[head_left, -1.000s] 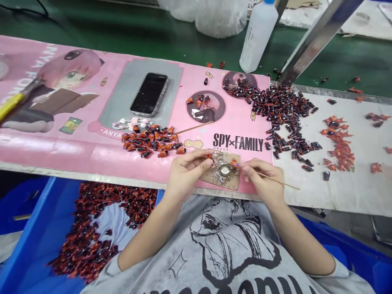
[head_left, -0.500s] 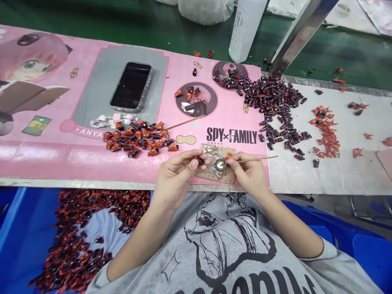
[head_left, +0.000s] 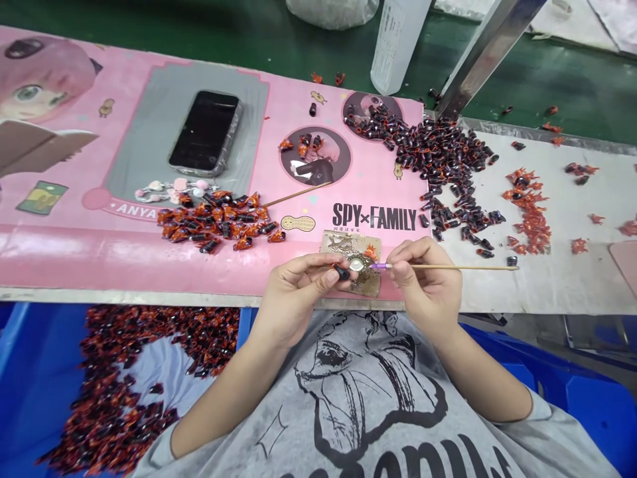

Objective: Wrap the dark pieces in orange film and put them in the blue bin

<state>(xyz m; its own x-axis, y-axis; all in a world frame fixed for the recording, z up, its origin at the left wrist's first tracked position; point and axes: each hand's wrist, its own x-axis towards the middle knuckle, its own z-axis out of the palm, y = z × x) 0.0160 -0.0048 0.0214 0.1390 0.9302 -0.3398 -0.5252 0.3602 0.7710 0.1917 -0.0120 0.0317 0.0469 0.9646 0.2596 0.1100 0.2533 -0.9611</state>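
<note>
My left hand [head_left: 298,292] pinches a small dark capsule-shaped piece [head_left: 341,271] between thumb and fingers, just left of a small brown card [head_left: 368,284] smeared with glue. A round white cap [head_left: 355,264] sits on that card. My right hand [head_left: 428,282] is closed on a thin wooden stick [head_left: 458,267] that lies level, its purple tip [head_left: 379,265] pointing left at the card and the piece. A pile of orange-and-black pieces [head_left: 219,222] lies to the left on the pink mat [head_left: 149,245]. A spread of dark pieces [head_left: 442,166] lies to the upper right.
A black phone [head_left: 205,131] lies on the mat, with a second stick [head_left: 297,194] beside the pile. Orange scraps [head_left: 530,212] dot the white sheet at right. A white bottle [head_left: 395,43] and a metal bar [head_left: 485,50] stand behind. A blue bin [head_left: 30,398] with several pieces sits below.
The right hand has turned the stick level and drawn it out to the right, its tip now at the card. The left hand shifted slightly toward the card with the dark piece.
</note>
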